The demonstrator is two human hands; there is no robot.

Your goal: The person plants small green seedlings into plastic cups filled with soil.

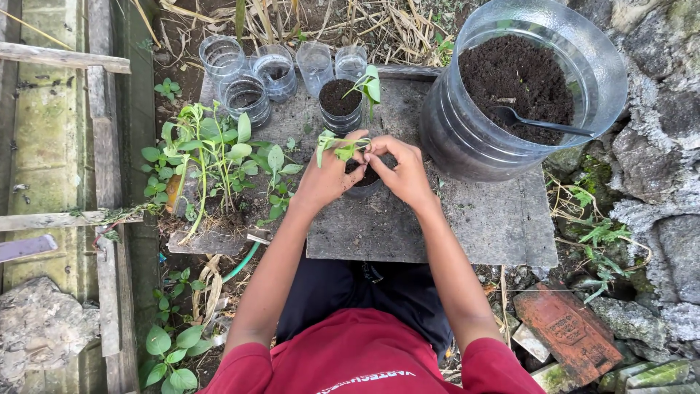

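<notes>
My left hand (327, 175) and my right hand (402, 172) meet over a small clear plastic cup (362, 188) of dark soil on a grey board (437, 219). Between the fingertips of both hands is a small green seedling (337, 146), its leaves lying over to the left. The cup is mostly hidden under my hands. Just behind it stands another soil-filled cup (340, 104) with a green seedling (370, 86) planted in it.
Several clear cups (248, 69) stand at the board's far left, some holding a little soil. A large clear tub (510, 87) of dark soil with a black spoon (543, 124) sits at the right. A heap of uprooted seedlings (211, 160) lies left. Rocks and a brick (569, 332) lie right.
</notes>
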